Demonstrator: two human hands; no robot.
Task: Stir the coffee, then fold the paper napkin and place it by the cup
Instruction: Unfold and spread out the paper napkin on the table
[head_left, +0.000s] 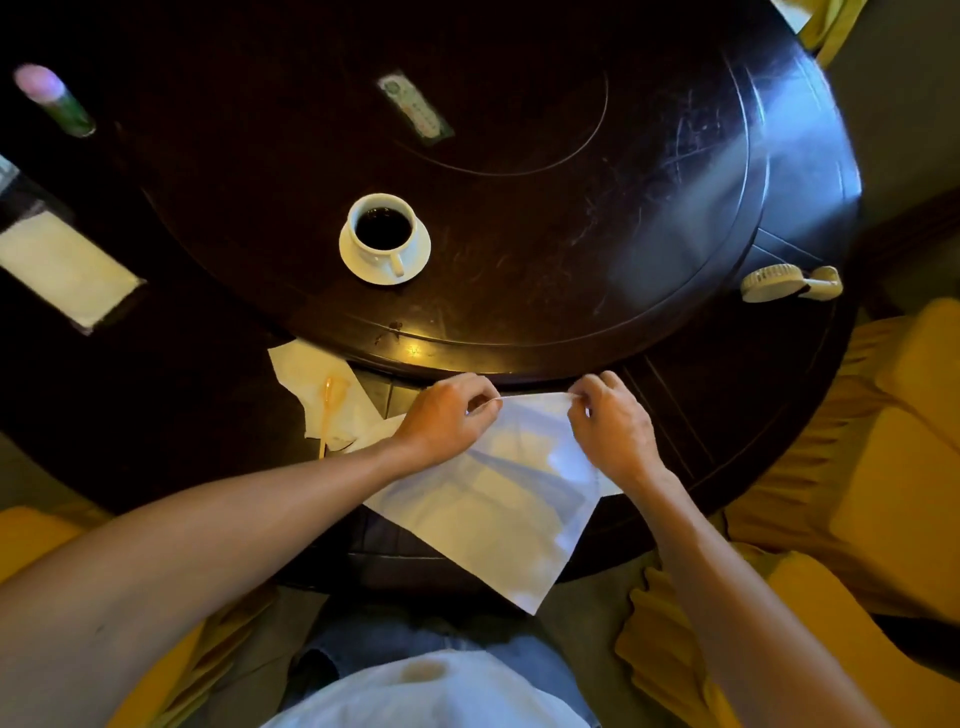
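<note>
Left hand (449, 415): fingers curled, pinching the far left corner of the paper napkin (498, 499). Right hand (613, 421): fingers curled, pinching the far right corner of the same edge. That far edge is stretched taut between the two hands, just short of the raised inner disc of the table (571, 208). Napkin is white and spread flat on the near rim of the table; its near corner hangs over the table edge toward the person's lap.

Left of the left hand: a second, crumpled napkin (317, 384) with an amber stirring spoon (330, 410) lying on it.

Cup (382, 226) with dark coffee stands on a white saucer (415, 254) on the inner disc, well apart from the hands, handle toward the person.

Far left: napkin holder (62, 270), green bottle (57, 101). Centre: a narrow packet (415, 106). Right rim: small white hand fan (789, 283). Yellow-covered chairs (857, 441) around the table.
</note>
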